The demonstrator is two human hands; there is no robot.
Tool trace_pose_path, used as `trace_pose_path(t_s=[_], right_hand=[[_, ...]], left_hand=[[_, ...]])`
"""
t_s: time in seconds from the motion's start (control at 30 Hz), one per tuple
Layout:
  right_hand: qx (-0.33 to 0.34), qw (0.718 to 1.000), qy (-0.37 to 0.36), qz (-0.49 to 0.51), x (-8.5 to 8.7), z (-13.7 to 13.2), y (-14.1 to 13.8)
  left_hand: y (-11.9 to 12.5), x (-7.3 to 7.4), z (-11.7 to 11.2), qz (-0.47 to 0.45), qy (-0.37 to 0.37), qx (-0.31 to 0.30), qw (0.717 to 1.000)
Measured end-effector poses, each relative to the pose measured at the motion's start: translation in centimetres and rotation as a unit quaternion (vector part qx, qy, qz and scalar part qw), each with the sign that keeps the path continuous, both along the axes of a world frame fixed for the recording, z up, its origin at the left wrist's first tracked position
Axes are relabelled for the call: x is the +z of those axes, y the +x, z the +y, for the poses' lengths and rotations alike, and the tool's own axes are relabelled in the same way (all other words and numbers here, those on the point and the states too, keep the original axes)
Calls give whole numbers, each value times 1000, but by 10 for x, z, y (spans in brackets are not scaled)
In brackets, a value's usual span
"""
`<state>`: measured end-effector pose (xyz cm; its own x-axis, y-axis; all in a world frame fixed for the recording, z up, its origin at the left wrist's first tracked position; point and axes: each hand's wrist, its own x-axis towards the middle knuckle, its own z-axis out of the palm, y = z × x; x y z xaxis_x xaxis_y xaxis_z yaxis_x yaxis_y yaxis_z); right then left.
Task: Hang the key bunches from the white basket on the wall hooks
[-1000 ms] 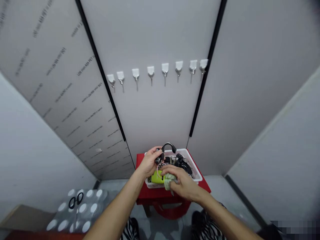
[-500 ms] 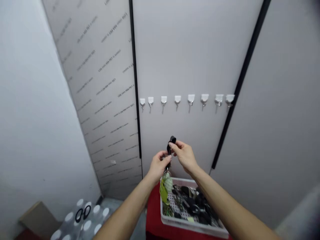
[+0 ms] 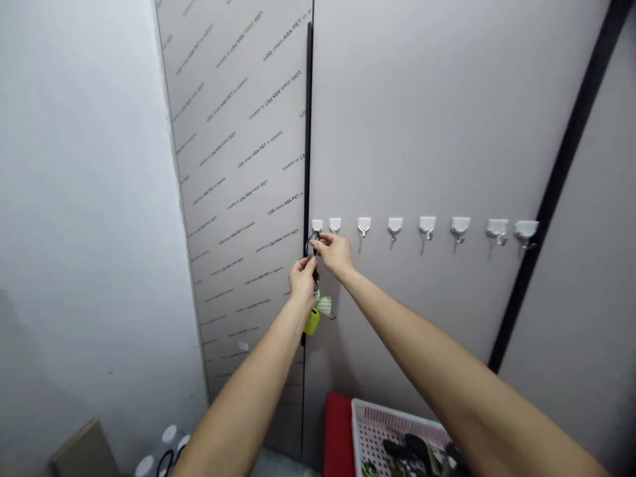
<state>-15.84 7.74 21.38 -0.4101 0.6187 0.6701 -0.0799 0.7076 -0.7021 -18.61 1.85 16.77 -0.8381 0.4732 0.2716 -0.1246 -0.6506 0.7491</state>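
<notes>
Both my hands are raised to the leftmost wall hook on the grey panel. My left hand is closed around a key bunch, whose lime-green tag and pale checked charm dangle below it. My right hand pinches the bunch's dark loop right at that hook. Whether the loop sits on the hook I cannot tell. A row of several more white hooks with metal prongs runs to the right, all bare.
A white perforated basket with dark keys and fobs sits on a red stool below, at the bottom edge. A black vertical strip divides the panels. Bottles and a cardboard box stand at the lower left.
Both hands lifted the key bunch out of the basket and carried it up and left to the first hook. The view tilted upward, so the basket dropped to the bottom edge.
</notes>
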Motion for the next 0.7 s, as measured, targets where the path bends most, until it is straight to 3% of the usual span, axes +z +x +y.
trace_pose_path(t_s=[0.2, 0.3, 0.43, 0.57, 0.7], right_hand=[[-127, 991, 41, -16, -8, 6, -13], [-143, 985, 85, -49, -15, 11, -14], [-120, 981, 137, -71, -22, 13, -8], [-93, 975, 180, -92, -33, 13, 24], [-52, 967, 180, -173, -64, 20, 87]], left_hand=[[-16, -7, 20, -14, -32, 20, 999], [-21, -16, 29, 11, -75, 28, 997], [-29, -23, 33, 85, -159, 86, 980], [-32, -22, 22, 146, -250, 107, 951], [-20, -33, 4, 251, -280, 219, 900]])
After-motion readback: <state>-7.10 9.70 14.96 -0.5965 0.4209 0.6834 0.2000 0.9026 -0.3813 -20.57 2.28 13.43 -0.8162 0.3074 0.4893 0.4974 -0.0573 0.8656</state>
